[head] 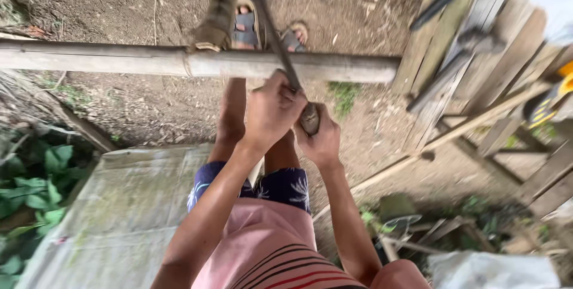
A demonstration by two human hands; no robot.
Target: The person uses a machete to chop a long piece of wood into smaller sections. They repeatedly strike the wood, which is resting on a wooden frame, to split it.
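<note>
A long grey bamboo pole (119, 61) lies crosswise in front of me, above my legs. A long dark blade (268, 23) with a pale handle end (310, 119) runs from my hands up across the pole. My left hand (271, 110) is closed around the blade's handle near the pole. My right hand (322, 140) grips the handle's lower end just below and to the right. A thicker brown stick (221, 8) leans on the pole at the upper middle. My feet in sandals (246, 26) show beyond the pole.
Bare dirt ground (149, 2) spreads behind the pole. A grey mossy tarp (119, 217) covers the lower left, with green leaves (30, 187) beside it. Weathered wooden planks and frames (471, 74) stand at the right, and a white sack (495, 268) lies at the lower right.
</note>
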